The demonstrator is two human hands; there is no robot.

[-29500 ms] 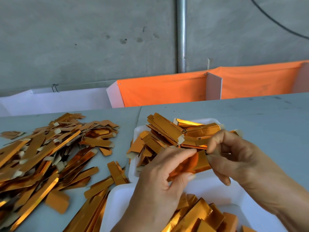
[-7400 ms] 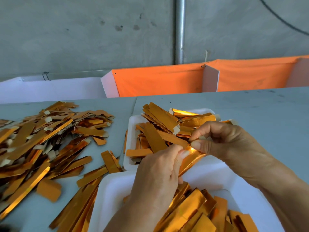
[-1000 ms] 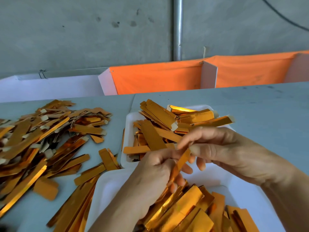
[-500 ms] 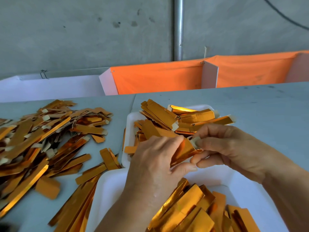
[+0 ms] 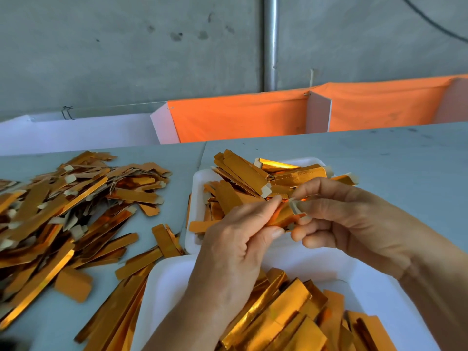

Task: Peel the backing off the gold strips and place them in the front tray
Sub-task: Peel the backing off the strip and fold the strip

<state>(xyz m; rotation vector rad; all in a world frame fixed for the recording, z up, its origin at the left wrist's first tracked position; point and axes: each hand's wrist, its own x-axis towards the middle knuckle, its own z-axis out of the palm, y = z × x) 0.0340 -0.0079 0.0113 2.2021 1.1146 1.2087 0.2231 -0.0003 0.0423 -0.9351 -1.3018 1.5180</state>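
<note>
1. Grey concrete wall (image 5: 126,59) at the back, with a metal pipe (image 5: 270,41) running up it and an orange cloth (image 5: 240,117) hung along white panels below.
2. Pale grey counter (image 5: 379,160) carries everything; a loose heap of gold pieces (image 5: 63,211) is spread over its left part.
3. Rear tray (image 5: 196,198), white, sits near the middle and holds a pile of gold strips (image 5: 243,171), some with pale tabs at their ends.
4. Front tray (image 5: 164,287), also white, lies nearest the camera, touching or just overlapping the rear tray's near edge, and holds flat gold strips (image 5: 278,320).
5. More strips (image 5: 121,307) lie on the counter just left of the front tray.
6. Left hand (image 5: 235,249) pinches one strip (image 5: 282,215) between thumb and forefinger, above the gap where the two trays meet.
7. Right hand (image 5: 347,219) pinches the same strip at its right end, thumb and forefinger closed on a pale tab (image 5: 293,206); the other fingers curl beneath.
8. The tab looks partly lifted from the gold, though the fingers hide most of the join, so this is not certain.
9. The held strip touches neither tray.
</note>
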